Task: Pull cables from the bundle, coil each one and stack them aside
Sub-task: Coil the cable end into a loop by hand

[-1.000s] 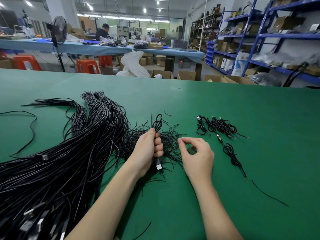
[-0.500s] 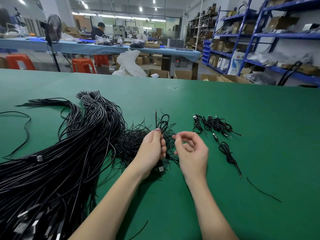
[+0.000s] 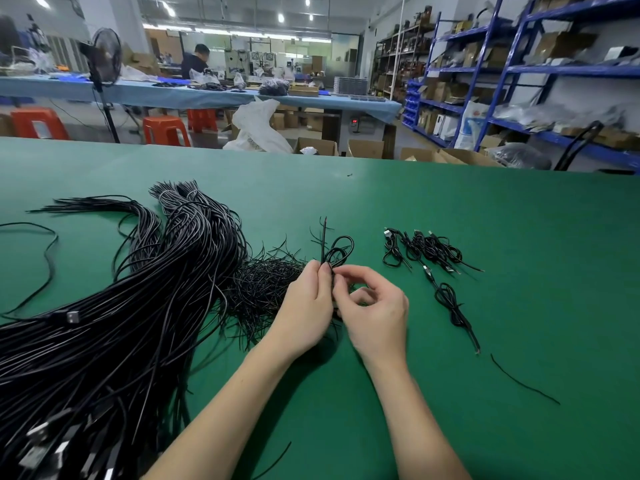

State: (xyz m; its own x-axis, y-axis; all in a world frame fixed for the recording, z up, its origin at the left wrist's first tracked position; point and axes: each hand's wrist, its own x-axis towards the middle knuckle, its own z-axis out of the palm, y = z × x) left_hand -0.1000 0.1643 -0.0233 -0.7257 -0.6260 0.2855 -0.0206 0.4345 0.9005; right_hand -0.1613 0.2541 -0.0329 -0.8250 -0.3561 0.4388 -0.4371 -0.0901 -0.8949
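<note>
Bundle (image 3: 114, 306) of long black cables fills the left of the green table (image 3: 519, 271), running from the near left corner up toward the far middle, and by its bulk most of the work is still ahead. One loose cable (image 3: 45, 258) curls on the table at the far left. Just right of the bundle lies a heap of short black ties (image 3: 263, 285). Over that heap the left hand (image 3: 304, 317) grips a coiled cable (image 3: 341, 249), fingers curled round its middle, with loops and one straight end standing up beyond the knuckles. The right hand (image 3: 375, 313) meets it, thumb and forefinger pinching at the waist of the coil; whether a tie sits between them cannot be told. This coil looks formed but not yet fastened or set aside. To the right, a small group of finished coils (image 3: 429, 249) lies in a row, one more coil (image 3: 453, 308) nearer. A stray tie (image 3: 523, 381) lies near right.
</note>
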